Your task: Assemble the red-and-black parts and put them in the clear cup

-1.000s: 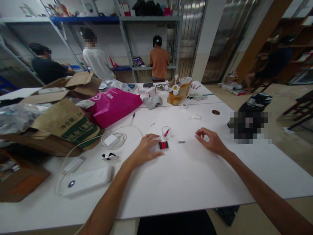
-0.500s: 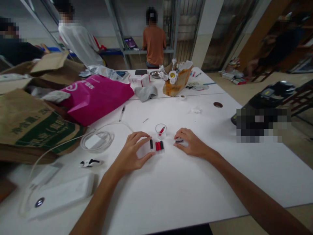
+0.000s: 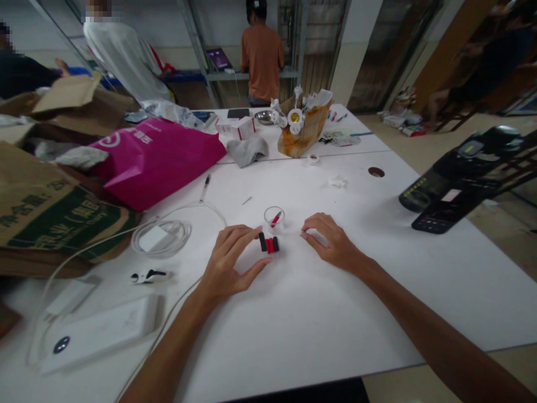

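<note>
My left hand [image 3: 229, 260] has its thumb and index finger curved round the ends of a small black cylinder [image 3: 262, 242], which tilts slightly. Right beside it, two short red cylinders [image 3: 269, 245] and another black cylinder [image 3: 276, 244] stand in a row. Something clear seems to lie under their lower ends. Behind them is a small clear round container [image 3: 282, 225] with a red-and-dark piece [image 3: 276, 219] inside. To the right, my right hand [image 3: 331, 240] has thumb and fingertips pinched together. What they hold is too small and hidden to name.
On the left lie a white power bank [image 3: 104, 333], a coiled white cable [image 3: 184, 238], a black-and-white tool [image 3: 149, 276] and a pink bag [image 3: 159, 159]. A phone [image 3: 455, 207] leans against a dark bottle [image 3: 444, 168] at right. People are at the back.
The right hand's fingertips have closed and turned, and the dark patterned piece between them no longer shows. The left hand's black cylinder has tilted and sits closer to the red ones. My view has shifted slightly.
</note>
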